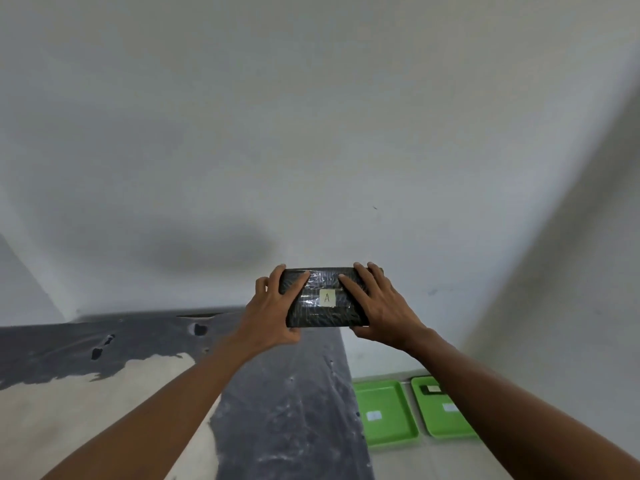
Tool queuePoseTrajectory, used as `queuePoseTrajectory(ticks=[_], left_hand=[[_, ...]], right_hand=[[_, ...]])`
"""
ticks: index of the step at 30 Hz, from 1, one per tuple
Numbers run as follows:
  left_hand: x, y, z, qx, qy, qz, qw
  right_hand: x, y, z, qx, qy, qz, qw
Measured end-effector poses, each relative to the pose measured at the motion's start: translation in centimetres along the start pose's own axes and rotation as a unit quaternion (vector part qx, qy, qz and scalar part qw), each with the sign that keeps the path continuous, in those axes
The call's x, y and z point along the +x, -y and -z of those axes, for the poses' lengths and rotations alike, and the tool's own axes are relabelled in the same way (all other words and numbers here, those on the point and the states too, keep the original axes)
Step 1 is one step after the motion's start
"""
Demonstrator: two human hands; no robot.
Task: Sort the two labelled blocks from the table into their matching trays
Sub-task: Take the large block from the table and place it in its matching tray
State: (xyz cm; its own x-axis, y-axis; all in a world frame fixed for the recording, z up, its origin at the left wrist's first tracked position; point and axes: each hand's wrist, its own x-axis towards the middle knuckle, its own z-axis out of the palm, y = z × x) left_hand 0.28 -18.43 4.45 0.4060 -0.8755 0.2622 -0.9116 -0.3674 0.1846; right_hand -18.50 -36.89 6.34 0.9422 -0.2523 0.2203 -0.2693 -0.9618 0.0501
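Observation:
A black plastic-wrapped block with a small pale label marked "A" is held up in the air in front of the wall. My left hand grips its left end and my right hand grips its right end. Down on the floor at the lower right lie two green trays side by side. The left green tray holds only a white label. The right green tray carries a white label and a dark block at its far end, partly hidden by my right forearm.
A table covered with worn dark sheeting, pale patches showing through, fills the lower left. Its right edge runs next to the trays. A white wall rises behind, and a second wall closes in on the right.

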Motion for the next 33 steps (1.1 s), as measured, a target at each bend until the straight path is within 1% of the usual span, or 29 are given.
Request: queuePoseTrajectory(ticks=[8, 13, 16, 19, 27, 33], left_hand=[[1.1, -17.5, -7.6, -0.024, 0.052, 0.001, 0.998], [2.3, -24.3, -11.2, -0.011, 0.069, -0.002, 0.998], [3.0, -26.1, -13.3, -0.005, 0.088, 0.009, 0.996], [3.7, -26.8, -15.5, -0.028, 0.113, 0.024, 0.993], [6.0, -26.5, -23.0, -0.068, 0.177, 0.071, 0.979], [8.0, -25.7, -28.9, -0.073, 0.21, 0.111, 0.969]], right_hand=[[-13.9, -12.6, -1.1, 0.007, 0.078, -0.031, 0.996], [-18.6, -18.1, -2.0, 0.013, 0.104, -0.051, 0.993], [-19.6, -20.4, -3.4, 0.022, 0.118, -0.051, 0.992], [-19.7, -22.0, -5.6, 0.03, 0.135, -0.049, 0.989], [-18.3, -26.1, -12.8, 0.054, 0.209, -0.031, 0.976], [-16.8, -28.4, -19.9, 0.08, 0.224, -0.024, 0.971]])
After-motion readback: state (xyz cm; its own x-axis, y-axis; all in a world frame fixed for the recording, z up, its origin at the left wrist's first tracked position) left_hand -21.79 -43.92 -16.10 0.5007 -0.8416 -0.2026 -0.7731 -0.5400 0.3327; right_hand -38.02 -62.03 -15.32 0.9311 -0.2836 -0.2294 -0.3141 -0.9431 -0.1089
